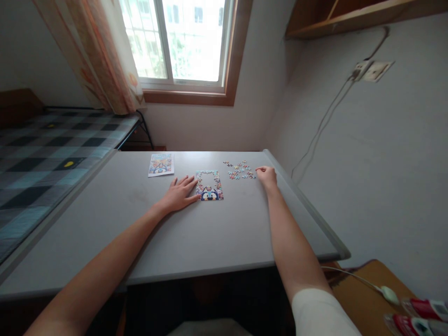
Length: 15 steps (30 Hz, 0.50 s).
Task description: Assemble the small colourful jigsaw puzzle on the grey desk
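A partly assembled jigsaw puzzle (211, 195) lies flat on the grey-white table, its border joined around a bare middle and a blue cartoon face along its lower edge. My left hand (180, 192) rests palm down with fingers spread, its thumb and fingertips at the puzzle's left edge. Loose puzzle pieces (240, 170) are scattered to the right of the puzzle. Just right of them is my right hand (267, 176), thumb and fingers pinched together; whatever is between the fingertips is too small to make out.
A printed picture sheet (161, 165) lies at the table's back left. Beyond the table (210, 242) stand a window and a checked bed (70, 140). Cables hang from a wall socket (373, 70). At lower right, bottles (416, 324) stand by a wooden surface (371, 284).
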{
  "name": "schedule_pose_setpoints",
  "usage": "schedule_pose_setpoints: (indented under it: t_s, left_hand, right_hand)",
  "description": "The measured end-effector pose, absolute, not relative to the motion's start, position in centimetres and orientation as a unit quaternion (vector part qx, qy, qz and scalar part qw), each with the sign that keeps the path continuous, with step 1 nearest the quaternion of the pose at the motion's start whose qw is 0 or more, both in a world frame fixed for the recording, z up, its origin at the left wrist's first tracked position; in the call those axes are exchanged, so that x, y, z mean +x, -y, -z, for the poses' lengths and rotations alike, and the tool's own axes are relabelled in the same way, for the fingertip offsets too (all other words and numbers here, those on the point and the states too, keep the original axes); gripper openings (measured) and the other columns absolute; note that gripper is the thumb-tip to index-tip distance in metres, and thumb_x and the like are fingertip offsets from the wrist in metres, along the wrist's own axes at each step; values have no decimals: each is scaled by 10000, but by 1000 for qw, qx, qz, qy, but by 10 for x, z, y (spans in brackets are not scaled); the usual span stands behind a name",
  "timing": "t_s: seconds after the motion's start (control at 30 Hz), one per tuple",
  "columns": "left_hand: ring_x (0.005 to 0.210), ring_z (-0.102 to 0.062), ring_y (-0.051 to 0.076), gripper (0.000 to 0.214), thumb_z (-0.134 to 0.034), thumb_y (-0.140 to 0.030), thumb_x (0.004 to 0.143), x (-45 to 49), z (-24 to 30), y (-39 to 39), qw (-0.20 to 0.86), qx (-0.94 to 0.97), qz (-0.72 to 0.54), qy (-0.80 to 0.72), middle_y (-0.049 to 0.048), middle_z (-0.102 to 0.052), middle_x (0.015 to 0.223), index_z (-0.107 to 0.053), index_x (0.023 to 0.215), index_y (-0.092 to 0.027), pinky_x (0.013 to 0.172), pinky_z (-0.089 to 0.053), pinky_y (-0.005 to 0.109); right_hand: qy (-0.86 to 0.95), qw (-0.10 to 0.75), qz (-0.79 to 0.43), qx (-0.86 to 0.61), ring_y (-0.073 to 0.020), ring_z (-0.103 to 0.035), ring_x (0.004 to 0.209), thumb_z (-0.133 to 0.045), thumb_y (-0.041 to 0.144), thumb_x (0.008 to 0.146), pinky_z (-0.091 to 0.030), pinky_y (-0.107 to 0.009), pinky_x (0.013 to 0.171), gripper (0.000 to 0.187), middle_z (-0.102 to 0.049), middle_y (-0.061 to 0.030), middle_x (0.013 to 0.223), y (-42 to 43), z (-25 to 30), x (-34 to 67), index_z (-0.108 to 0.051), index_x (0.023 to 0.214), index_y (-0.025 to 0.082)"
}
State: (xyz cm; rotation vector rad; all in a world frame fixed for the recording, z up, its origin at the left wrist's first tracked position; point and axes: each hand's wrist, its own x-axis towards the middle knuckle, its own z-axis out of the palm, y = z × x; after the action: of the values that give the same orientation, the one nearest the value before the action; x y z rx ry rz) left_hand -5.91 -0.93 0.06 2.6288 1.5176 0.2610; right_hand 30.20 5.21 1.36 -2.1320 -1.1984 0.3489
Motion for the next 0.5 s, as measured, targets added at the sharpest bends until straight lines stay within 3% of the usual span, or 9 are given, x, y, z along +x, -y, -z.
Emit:
schedule_pose_setpoints:
  t_s: [0.5]
  left_hand:
    - [1445, -220, 290, 710, -318, -665, 916, -60, 0, 9, 45, 862, -89, -496, 46, -276, 1569, -335, 1499, -259, 1170, -122, 496]
  right_hand:
    - [467, 287, -140, -825, -222, -656, 978, -561, 223, 767, -483, -332, 882, 230, -733, -62, 993, -52, -10, 302, -750, 895, 251]
